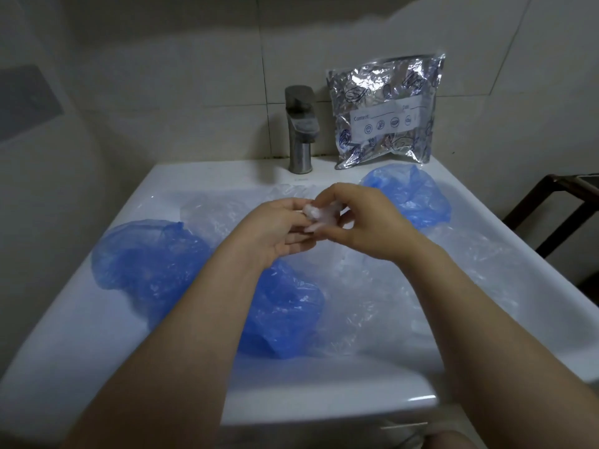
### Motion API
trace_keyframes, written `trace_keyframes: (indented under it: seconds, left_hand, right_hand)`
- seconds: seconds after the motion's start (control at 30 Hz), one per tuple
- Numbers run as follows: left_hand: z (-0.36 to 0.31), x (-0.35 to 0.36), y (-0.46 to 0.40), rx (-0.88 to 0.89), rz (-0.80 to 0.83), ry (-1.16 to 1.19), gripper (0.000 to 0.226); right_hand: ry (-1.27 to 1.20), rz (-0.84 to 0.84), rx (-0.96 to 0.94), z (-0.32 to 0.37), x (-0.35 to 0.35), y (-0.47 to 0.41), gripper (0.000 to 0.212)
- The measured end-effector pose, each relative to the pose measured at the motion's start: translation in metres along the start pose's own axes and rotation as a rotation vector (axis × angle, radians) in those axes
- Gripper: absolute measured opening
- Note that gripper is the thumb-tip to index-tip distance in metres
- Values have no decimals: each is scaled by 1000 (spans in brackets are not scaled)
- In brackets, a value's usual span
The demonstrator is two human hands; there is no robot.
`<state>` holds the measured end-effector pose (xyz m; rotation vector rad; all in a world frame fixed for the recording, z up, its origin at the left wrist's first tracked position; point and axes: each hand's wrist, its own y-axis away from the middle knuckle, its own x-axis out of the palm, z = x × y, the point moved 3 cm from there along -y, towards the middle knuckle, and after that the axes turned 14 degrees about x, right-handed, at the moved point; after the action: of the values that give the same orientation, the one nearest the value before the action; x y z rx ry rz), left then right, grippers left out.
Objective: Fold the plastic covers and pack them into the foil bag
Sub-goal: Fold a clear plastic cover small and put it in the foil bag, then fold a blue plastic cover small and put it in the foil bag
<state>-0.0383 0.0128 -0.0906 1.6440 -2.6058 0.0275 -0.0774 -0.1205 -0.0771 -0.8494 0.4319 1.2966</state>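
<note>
Folded clear cover: compact, crinkled, translucent white wad, held above the middle of the sink. Long axis runs roughly left-right, right end tilted slightly toward the back wall. Left hand palm up, fingers curled under the wad, pinching its left end. Right hand fingers curled over the top, gripping the right end.

Loose clear covers: thin glossy film, heavily wrinkled, spread across the basin under and right of the hands. Blue covers, same thin crumpled film: one at the sink's left edge, puffed and rounded; one in the basin toward the front edge, partly under the left forearm; one at the back right corner.

Foil bag: silver, creased, rectangular, white label strip, standing upright on the back rim, leaning against the tiled wall, just behind the back-right blue cover. Metal tap, matte, left of the bag at back centre.
</note>
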Motion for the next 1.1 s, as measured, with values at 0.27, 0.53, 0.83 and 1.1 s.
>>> trace_keyframes:
  seconds: [0.27, 0.53, 0.83, 1.1]
  left_hand:
    - [-20, 13, 3, 95, 32, 122, 22]
    - [-80, 49, -26, 525, 62, -501, 24]
    - [-139, 61, -140, 654, -57, -1137, 23]
    - [-137, 46, -209, 605, -22, -1335, 37]
  right_hand:
    - [0, -221, -98, 6, -15, -2, 14]
    - [-63, -267, 24, -5, -69, -26, 22]
    - [-60, -458, 150, -31, -123, -109, 10]
    - [-59, -601, 157, -37, -152, -183, 20]
